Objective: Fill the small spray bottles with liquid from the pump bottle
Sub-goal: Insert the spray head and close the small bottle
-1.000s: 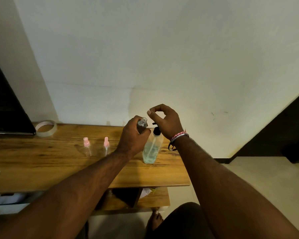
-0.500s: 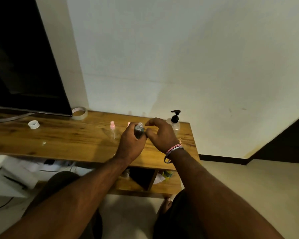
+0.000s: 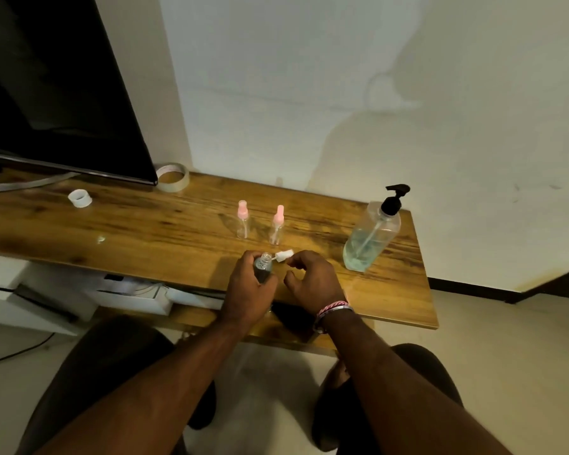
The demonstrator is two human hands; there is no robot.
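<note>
Wooden table: the left hand grips an uncapped small bottle near the front edge; the right hand pinches its white sprayer. Pump bottle stands at two o'clock, near the right edge.

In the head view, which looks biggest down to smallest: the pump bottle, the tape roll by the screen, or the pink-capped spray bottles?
1. pump bottle, clearly largest.
2. tape roll.
3. the two pink-capped spray bottles; they look alike, so no ranking between them. The roll lies farther back, so its place is unsure.
</note>
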